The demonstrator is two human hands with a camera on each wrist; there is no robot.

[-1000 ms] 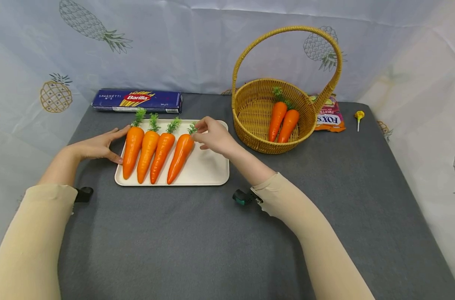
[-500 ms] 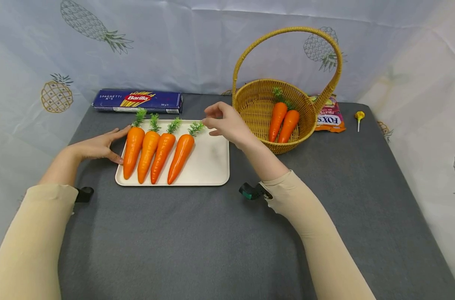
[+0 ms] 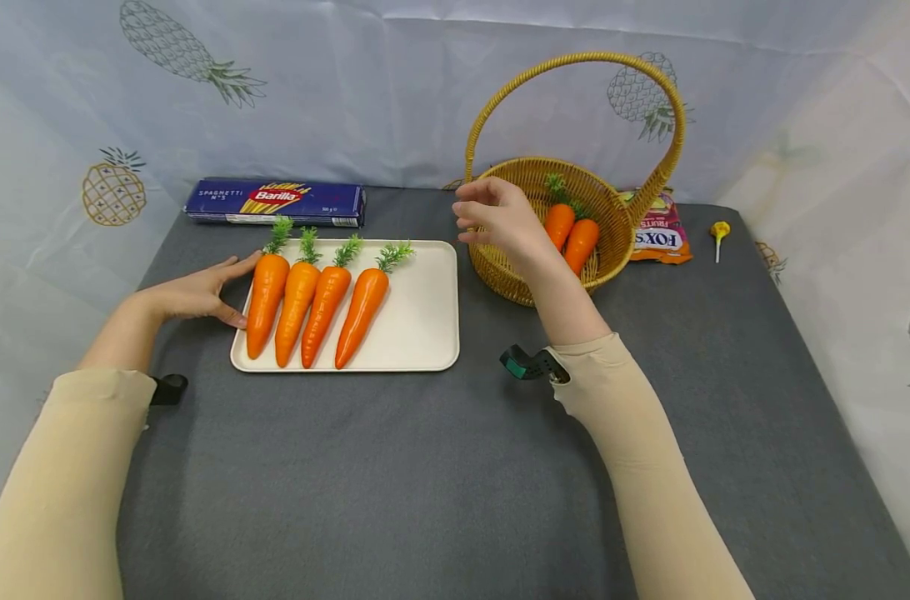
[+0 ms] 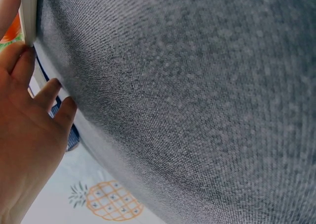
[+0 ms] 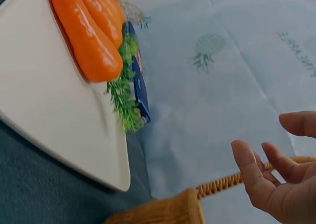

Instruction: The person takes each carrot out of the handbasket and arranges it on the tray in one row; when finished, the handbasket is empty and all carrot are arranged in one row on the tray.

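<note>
Four spread fingers and thumb of my left hand (image 3: 196, 292) rest against the left edge of a cream tray (image 3: 423, 325); the same hand (image 4: 29, 120) shows its fingertips near the tray rim in the left wrist view. Several orange toy carrots with green tops lie side by side on the tray, the rightmost carrot (image 3: 362, 315) a little apart. My right hand (image 3: 506, 223), fingers loosely bent and holding nothing, hovers before the left side of a wicker basket (image 3: 492, 271). Inside the basket are two carrots (image 3: 581, 243), partly hidden by my wrist and forearm.
A blue spaghetti box (image 3: 275, 202) lies behind the tray. To the basket's right are a Fox's sweets bag (image 3: 661, 233), partly covered by the basket, and a yellow lollipop (image 3: 719, 231). The basket's tall handle (image 3: 575, 60) arches up before the curtain (image 3: 395, 100).
My right hand has let go of the rightmost carrot's leafy top and moved right and back to the basket. The left hand and the carrots on the tray have stayed in place.
</note>
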